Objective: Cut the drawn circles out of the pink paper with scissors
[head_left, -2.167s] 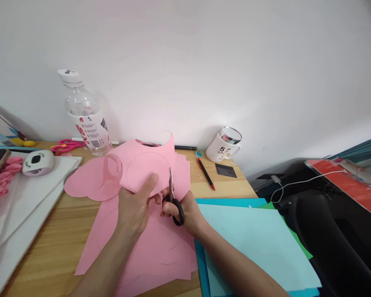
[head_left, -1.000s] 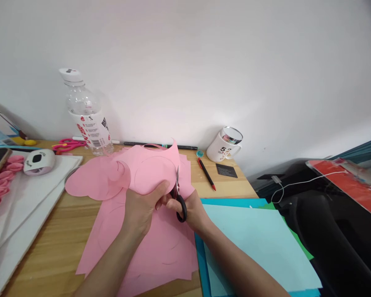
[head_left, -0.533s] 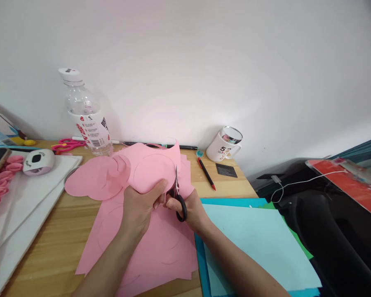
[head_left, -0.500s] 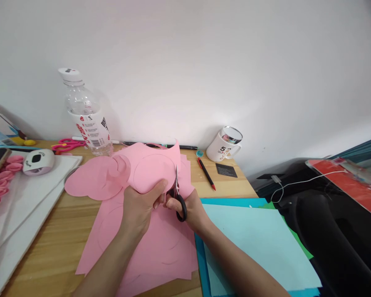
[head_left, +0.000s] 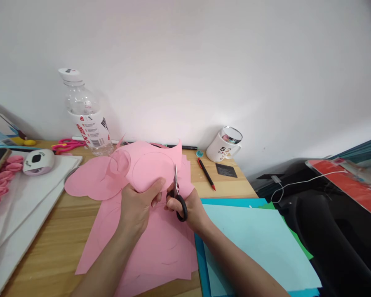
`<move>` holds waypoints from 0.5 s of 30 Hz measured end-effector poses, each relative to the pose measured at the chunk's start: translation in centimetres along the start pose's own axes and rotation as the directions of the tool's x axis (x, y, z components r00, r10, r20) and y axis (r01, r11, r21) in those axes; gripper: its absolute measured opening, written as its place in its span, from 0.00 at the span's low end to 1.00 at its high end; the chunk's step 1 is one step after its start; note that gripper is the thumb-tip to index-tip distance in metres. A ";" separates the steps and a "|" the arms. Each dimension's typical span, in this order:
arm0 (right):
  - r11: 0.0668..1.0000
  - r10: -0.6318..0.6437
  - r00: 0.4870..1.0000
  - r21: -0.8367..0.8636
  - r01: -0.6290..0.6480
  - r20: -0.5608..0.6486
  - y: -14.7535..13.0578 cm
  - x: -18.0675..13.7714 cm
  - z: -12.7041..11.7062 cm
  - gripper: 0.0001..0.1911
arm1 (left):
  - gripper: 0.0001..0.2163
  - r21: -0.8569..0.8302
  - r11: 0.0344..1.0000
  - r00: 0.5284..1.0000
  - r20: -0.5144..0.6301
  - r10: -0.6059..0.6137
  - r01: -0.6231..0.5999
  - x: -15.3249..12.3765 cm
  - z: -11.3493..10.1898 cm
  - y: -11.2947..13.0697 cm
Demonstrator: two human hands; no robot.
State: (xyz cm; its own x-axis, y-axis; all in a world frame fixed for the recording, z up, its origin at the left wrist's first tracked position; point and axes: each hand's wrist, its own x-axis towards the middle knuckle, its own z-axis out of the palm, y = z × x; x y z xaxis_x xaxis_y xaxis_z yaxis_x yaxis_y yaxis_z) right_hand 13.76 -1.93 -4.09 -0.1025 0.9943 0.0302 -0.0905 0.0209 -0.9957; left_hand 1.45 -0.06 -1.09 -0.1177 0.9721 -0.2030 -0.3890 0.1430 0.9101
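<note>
Pinched in my left hand is a sheet of pink paper with a drawn circle on it; the thumb lies on top near the circle's lower edge. My right hand is closed around black-handled scissors, whose blades point up and away at the right side of the circle. Below both hands lie more pink sheets with pencilled curves. Cut pink rounds rest left of the held sheet, with a curled pink strip near them.
A clear bottle stands at the back left near pink scissors. At the back right are a white mug, a pen and a black card. Light blue paper lies under my right forearm. A white board is at left.
My left hand and the held pink sheet have shifted slightly left, away from the scissors. A pink curl now sticks up behind the sheet at left. The right hand stays nearly in place.
</note>
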 end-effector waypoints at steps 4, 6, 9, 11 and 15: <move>0.999 0.032 0.999 0.003 -0.032 -0.009 -0.2 -0.1 0.1 0.12 | 0.13 -0.004 1.000 1.000 -0.010 0.001 -0.001 0.0 0.0 0.0; 0.999 0.048 0.999 -0.013 -0.048 -0.013 -0.4 -0.1 0.2 0.11 | 0.13 -0.004 1.000 1.000 -0.004 0.008 -0.008 0.0 0.0 0.0; 0.998 0.059 0.998 -0.032 -0.060 -0.015 -0.5 -0.1 0.2 0.10 | 0.14 -0.008 1.000 1.000 -0.004 0.008 -0.008 0.0 0.0 0.0; 0.997 0.062 0.998 -0.036 -0.063 -0.020 -0.5 -0.1 0.1 0.09 | 0.15 -0.011 1.000 1.000 -0.007 0.008 -0.008 0.0 0.0 0.1; 0.997 0.073 0.997 -0.036 -0.074 -0.019 -0.4 -0.1 0.1 0.07 | 0.15 -0.005 1.000 1.000 -0.005 0.015 -0.015 -0.2 0.0 0.3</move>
State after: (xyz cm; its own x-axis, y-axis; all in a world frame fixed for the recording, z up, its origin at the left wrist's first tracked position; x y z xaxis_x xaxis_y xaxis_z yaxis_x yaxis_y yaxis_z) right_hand 13.72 -2.07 -3.71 -0.0902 0.9949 -0.0447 -0.0471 -0.0491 -0.9977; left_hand 1.29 -0.17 -0.76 -0.1279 0.9732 -0.1911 -0.3921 0.1274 0.9111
